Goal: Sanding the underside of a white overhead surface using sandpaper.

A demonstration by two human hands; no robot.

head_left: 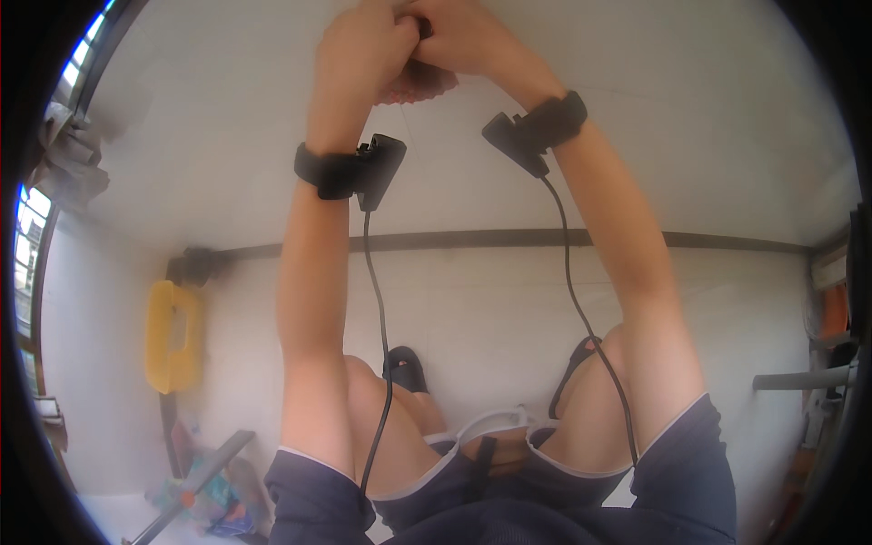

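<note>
My two hands meet at the far top of the head view, above a pale flat surface [590, 173]. My left hand [368, 45] has its fingers curled in, and my right hand [463, 36] closes against it. Between them shows a small dark piece [424, 27], too partly covered to name. Just under the hands is a reddish-brown thing with a frilled, scalloped lower edge [418, 86]; its upper part is hidden by my fingers. Which hand grips which piece does not show clearly. Each wrist wears a black strap with a small cabled device.
The surface's dark front edge [454, 240] crosses in front of my knees. At left hang a yellow plastic piece with an opening [159, 336] and a crumpled grey cloth [73, 159]. A colourful bag [218, 495] lies low left. A grey bar [799, 380] juts in at right.
</note>
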